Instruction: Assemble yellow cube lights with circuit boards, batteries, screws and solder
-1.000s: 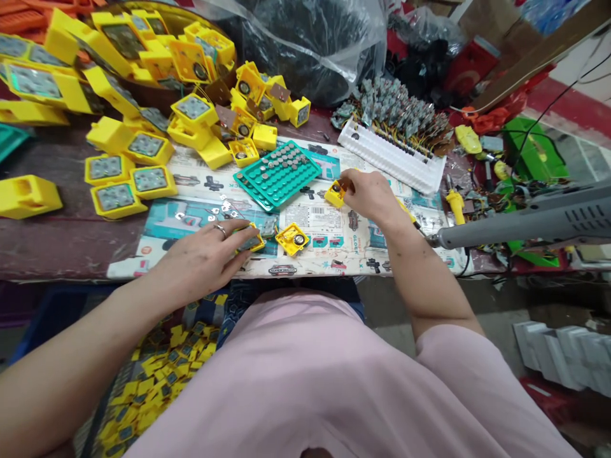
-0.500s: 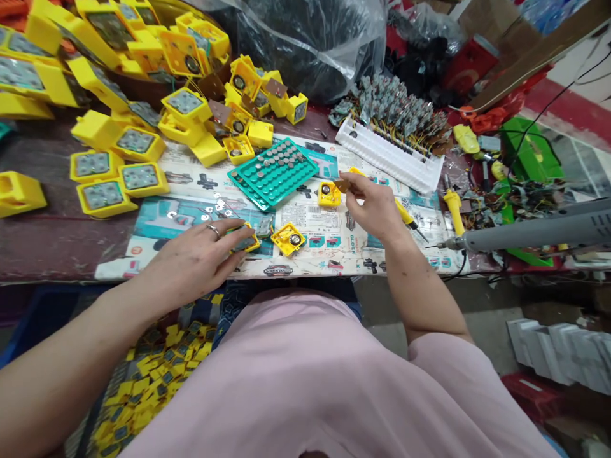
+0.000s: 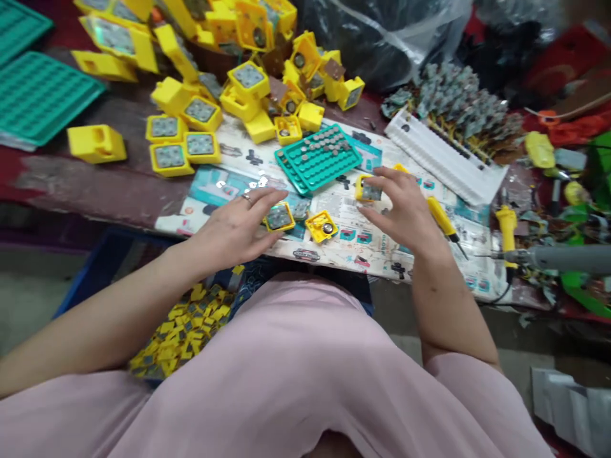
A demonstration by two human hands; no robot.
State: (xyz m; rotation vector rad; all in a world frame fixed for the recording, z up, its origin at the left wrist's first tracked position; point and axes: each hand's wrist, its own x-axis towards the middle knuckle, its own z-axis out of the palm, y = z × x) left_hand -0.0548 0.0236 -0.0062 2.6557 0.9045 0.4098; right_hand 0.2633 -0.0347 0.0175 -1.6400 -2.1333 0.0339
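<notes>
My left hand [image 3: 237, 224], with a ring on one finger, is palm down with thumb and fingers spread. They lie around a small yellow case topped with a grey circuit board [image 3: 279, 217]. My right hand [image 3: 403, 207] is also open, its fingertips at another yellow case [image 3: 359, 187]. A grey-faced board [image 3: 372, 189] lies over that case, partly covered by the fingers. Between the hands sits an open yellow case [image 3: 322, 227] with a round metal part inside. A loose grey board [image 3: 301, 209] lies just left of it.
A green tray [image 3: 329, 162] of button cells lies behind the hands. Yellow cases [image 3: 169, 157] are heaped at the back left. A white rack [image 3: 442, 156] of wired boards, a yellow-handled screwdriver [image 3: 442, 217] and a grey tool with a thin tip [image 3: 548, 257] are to the right.
The view has swung left. The brown board at my right hand has turned grey side up over its case, and those fingers have spread. My left fingers have opened around their case.
</notes>
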